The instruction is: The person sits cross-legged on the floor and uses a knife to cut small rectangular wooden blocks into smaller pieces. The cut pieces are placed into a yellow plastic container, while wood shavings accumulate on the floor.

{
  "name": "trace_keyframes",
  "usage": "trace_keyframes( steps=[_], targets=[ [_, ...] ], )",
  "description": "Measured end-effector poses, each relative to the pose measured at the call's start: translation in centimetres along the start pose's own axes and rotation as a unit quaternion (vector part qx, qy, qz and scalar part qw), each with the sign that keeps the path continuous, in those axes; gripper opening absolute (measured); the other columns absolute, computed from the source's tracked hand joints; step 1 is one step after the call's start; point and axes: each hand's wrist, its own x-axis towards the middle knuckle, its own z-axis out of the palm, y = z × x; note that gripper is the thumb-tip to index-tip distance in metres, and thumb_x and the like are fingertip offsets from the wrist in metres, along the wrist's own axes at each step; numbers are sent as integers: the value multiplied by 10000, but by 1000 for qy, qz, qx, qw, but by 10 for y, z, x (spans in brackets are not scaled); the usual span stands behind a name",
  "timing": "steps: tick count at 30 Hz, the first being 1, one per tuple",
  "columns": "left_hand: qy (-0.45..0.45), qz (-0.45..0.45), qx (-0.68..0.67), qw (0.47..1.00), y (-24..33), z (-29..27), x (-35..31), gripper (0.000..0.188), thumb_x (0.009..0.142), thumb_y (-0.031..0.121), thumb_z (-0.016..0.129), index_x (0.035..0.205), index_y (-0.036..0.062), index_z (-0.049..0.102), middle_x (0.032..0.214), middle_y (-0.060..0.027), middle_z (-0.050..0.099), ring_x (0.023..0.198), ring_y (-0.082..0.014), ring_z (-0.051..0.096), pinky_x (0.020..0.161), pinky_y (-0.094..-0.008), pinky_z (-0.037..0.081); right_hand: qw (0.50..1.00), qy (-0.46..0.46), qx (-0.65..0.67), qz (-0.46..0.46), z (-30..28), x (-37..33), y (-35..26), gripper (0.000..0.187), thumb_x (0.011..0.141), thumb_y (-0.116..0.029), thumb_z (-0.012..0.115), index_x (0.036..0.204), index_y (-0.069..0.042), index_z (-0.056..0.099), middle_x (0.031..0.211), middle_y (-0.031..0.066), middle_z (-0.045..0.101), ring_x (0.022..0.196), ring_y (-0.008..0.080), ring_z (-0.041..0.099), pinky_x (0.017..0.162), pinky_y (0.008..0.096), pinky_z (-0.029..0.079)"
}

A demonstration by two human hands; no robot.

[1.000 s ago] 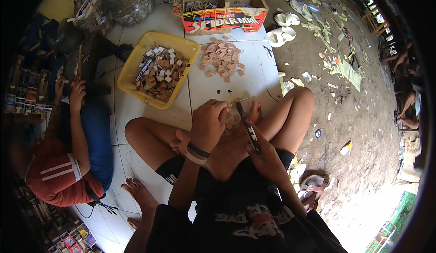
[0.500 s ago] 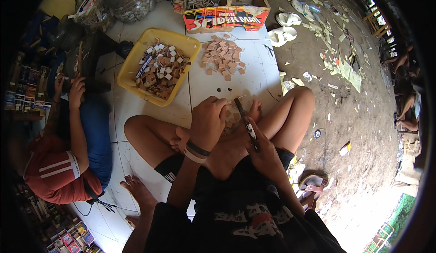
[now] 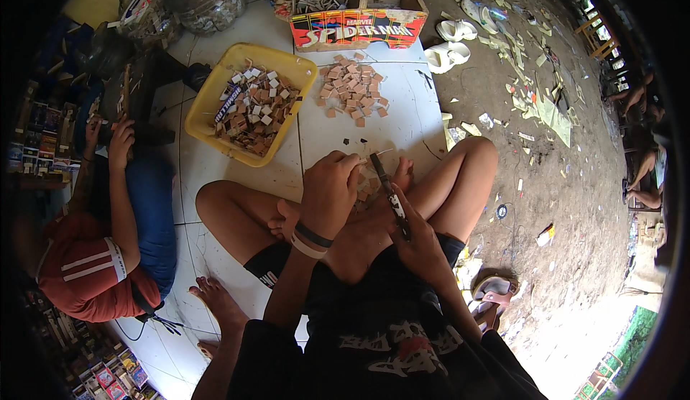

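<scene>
My right hand (image 3: pixel 417 245) is wrapped round a dark, slim stick-like tool (image 3: pixel 389 190) with white patches, which slants up and to the left. A thin pale sliver shows at its upper tip; I cannot make out its kind. Beside that tip my left hand (image 3: pixel 330 191) is closed, thumb and fingers pinched together. Whatever it holds is hidden by the fingers. Several small brown square pieces (image 3: pixel 368 188) lie on the tiles below, between my crossed legs. Beyond my hands is a pile of similar brown squares (image 3: pixel 352 87).
A yellow basin (image 3: pixel 198 132) of brown and white squares stands left of the pile. Behind is a printed open box (image 3: pixel 359 30) holding small pieces. A co-worker in a red shirt (image 3: pixel 90 270) sits at left. White clogs (image 3: pixel 447 56) and scraps lie on the dirt floor at right.
</scene>
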Motion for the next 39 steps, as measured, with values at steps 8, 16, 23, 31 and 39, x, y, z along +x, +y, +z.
trace_keyframes(
  steps=[8, 16, 23, 31, 39],
  targets=[
    [49, 27, -76, 996, -12, 9, -6, 211, 932, 25, 724, 1139, -8, 744, 1028, -168, 759, 917, -316, 761, 784, -387, 599, 999, -10, 33, 10, 2, -2, 0, 735, 977, 32, 614, 1648, -34, 323, 1410, 276, 618, 1178, 362, 681, 1016, 423, 517],
    [84, -106, -448, 884, -21, 45, -14, 207, 1007, 7, 702, 1205, -48, 729, 1090, -101, 771, 974, -129, 733, 860, -253, 587, 998, -6, 64, 0, 7, 1, -5, 743, 982, 22, 617, 1657, -34, 311, 1238, 226, 675, 970, 204, 629, 922, 338, 509],
    [136, -42, -351, 925, -21, 43, -9, 149, 983, 5, 717, 1125, -22, 753, 1066, -109, 779, 931, -170, 743, 839, -290, 587, 998, -6, 69, -2, 7, 1, -7, 758, 978, 25, 622, 1663, -42, 304, 1171, 204, 691, 958, 208, 623, 922, 327, 504],
    [152, -46, -412, 897, -22, 44, -9, 171, 994, -3, 694, 1155, -47, 730, 1116, -137, 774, 1035, -197, 732, 930, -313, 577, 985, -65, 134, 92, 2, 4, -24, 714, 1036, -53, 618, 1671, -45, 292, 1145, 128, 687, 947, 182, 635, 916, 326, 527],
    [220, -108, -570, 784, -14, 59, -14, 206, 1003, 9, 686, 1184, -90, 688, 1212, -193, 739, 1160, -267, 712, 1049, -362, 571, 927, -137, 262, 230, 7, 8, -36, 680, 1060, -98, 616, 1645, 27, 293, 1404, 208, 632, 1275, 242, 619, 1082, 366, 483]
  ],
)
